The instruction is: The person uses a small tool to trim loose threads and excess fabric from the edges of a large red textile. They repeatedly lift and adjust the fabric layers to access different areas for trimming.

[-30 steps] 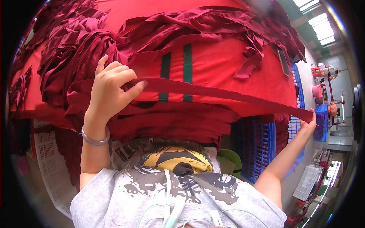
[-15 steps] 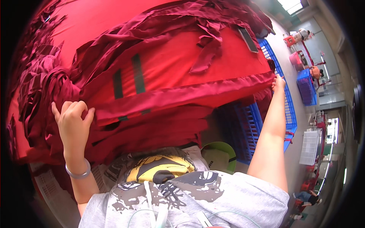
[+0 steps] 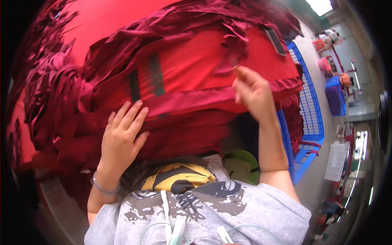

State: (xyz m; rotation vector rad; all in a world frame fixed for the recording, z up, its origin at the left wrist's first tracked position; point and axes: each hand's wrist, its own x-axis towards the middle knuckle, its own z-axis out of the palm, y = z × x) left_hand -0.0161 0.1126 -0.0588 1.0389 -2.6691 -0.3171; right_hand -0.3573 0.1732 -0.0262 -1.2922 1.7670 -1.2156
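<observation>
A long dark red fabric strip (image 3: 196,99) lies stretched across the near side of the red cloth-covered table (image 3: 192,57). My left hand (image 3: 122,130) rests palm down at the strip's near edge, toward its left part, fingers straight and slightly spread. Above the strip's right half is my right hand (image 3: 255,92), its fingers loosely bent and smeared by motion. Whether anything sits between those fingers cannot be made out. Folds of similar dark red cloth (image 3: 183,132) hang below the strip, close to my body.
Tangled dark red strips (image 3: 53,94) are heaped at the left, and more run along the far side. A phone (image 3: 276,41) lies at the table's far right. Two dark tape bands (image 3: 156,74) mark the cover. A blue plastic crate (image 3: 312,108) stands at the right.
My right hand has left the strip's right end and moved left over the strip. My left hand has moved right and flattened beside it. The strip stays laid out.
</observation>
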